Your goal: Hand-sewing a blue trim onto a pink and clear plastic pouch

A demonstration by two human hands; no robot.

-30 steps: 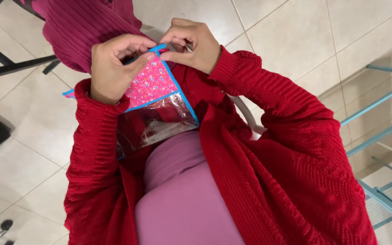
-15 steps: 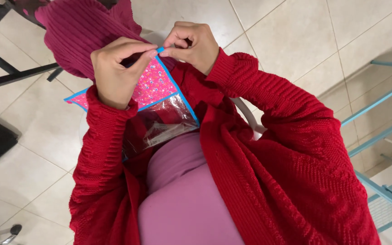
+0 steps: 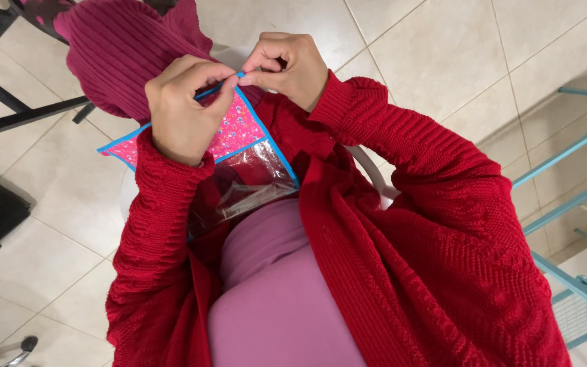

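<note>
The fingers [image 3: 229, 85] of the left hand [image 3: 181, 112] and right hand [image 3: 290, 68] pinch the blue-trimmed top corner of a pink patterned pouch [image 3: 229, 132] with a clear plastic panel, held before a dark red knitted garment [image 3: 120, 51] above the tiled floor [image 3: 443, 47].

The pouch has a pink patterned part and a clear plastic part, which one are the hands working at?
The pink patterned part. Both the left hand and right hand pinch its blue-trimmed top corner, while the clear plastic part hangs untouched below, nearer the body.
</note>
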